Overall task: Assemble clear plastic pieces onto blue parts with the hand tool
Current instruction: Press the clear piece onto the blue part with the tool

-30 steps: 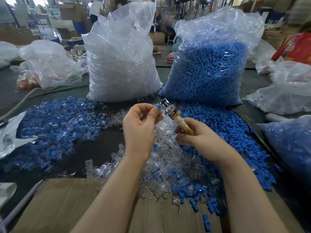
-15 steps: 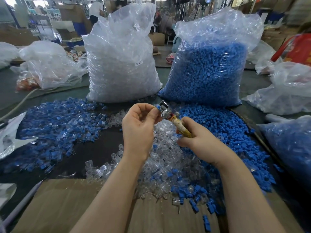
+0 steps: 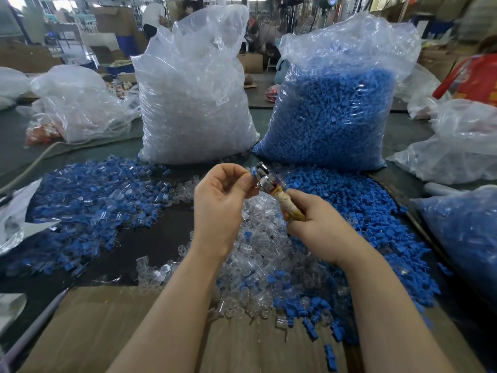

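Observation:
My left hand (image 3: 219, 208) pinches a small blue part (image 3: 252, 172) between thumb and fingertips, right against the metal head of the hand tool (image 3: 265, 179). My right hand (image 3: 320, 227) grips the tool's tape-wrapped handle (image 3: 289, 208). Whether a clear piece sits on the blue part is hidden by my fingers. Below my hands lies a heap of loose clear plastic pieces (image 3: 269, 254). Loose blue parts (image 3: 357, 211) are piled to the right. A spread of joined blue-and-clear pieces (image 3: 88, 195) lies to the left.
Two big plastic bags stand behind: clear pieces (image 3: 193, 103) and blue parts (image 3: 330, 111). More bags sit at left (image 3: 78, 106) and right (image 3: 462, 146), one with blue parts (image 3: 465, 232). Cardboard (image 3: 88, 329) covers the near edge. A person in red (image 3: 473, 76) is at far right.
Both hands stayed close together; the tool head shifted slightly left and tilted toward my left fingertips, closing on the blue part.

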`<state>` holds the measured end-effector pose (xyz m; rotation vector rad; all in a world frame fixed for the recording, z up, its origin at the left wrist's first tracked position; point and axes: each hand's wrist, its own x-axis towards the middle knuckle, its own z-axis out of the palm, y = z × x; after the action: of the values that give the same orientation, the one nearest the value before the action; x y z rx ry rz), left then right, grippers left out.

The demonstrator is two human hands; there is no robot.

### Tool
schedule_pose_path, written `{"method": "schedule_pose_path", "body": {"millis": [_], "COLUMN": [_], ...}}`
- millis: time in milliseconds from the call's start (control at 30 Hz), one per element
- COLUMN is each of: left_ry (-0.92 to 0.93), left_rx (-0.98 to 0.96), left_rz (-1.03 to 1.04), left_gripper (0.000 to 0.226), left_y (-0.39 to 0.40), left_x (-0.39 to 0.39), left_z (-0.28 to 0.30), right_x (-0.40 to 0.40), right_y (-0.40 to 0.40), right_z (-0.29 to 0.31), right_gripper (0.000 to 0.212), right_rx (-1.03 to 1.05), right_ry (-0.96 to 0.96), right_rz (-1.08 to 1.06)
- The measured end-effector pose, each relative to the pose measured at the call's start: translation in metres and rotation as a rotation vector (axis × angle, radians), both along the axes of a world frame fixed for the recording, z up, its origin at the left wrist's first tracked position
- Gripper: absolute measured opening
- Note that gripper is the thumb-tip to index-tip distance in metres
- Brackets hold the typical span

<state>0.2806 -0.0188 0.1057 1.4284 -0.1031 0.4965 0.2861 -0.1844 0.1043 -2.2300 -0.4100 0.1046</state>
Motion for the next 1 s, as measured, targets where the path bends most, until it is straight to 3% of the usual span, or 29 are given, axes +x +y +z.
{"method": "schedule_pose_path", "body": {"millis": [233,300,367,433,533,767,1000], "left_ry": [0.157,0.272,0.351,0.356,0.328,0.294,0.277], "left_rx": [-0.1,-0.353,-0.726,-1.02,-1.28,-1.452,-1.415], "left_rz": [-0.032,0.016,0.126,0.234,0.311,0.396,0.361], "left_gripper": [0.004,0.006,0.01,0.01,0.01,0.026,0.029], "left_y": [0.007,0.018,0.035,0.053,0.074,0.088,0.085], "left_x": [0.003,0.005,0.007,0.01,0.012,0.009,0.012], "left_z": [-0.001,-0.002,-0.002,-0.001,-0.003,-0.008,-0.009], "right_x": [0.004,0.008,0.011,0.013,0.013,0.015,0.015], "right_y": [-0.002,-0.006,-0.01,-0.016,-0.022,-0.021,-0.022], "right_z": [-0.002,-0.004,-0.006,-0.01,-0.015,-0.021,-0.02], "right_gripper": [0.02,0.017,0.016,0.029,0.053,0.069,0.076], "right_rx": [-0.028,-0.141,-0.326,-0.484,-0.618,-0.691,-0.69], "right_ry": [0.057,0.048,0.026,0.012,0.041,0.112,0.162], "right_rz": [-0.04,-0.146,-0.309,-0.476,-0.639,-0.694,-0.716]}}
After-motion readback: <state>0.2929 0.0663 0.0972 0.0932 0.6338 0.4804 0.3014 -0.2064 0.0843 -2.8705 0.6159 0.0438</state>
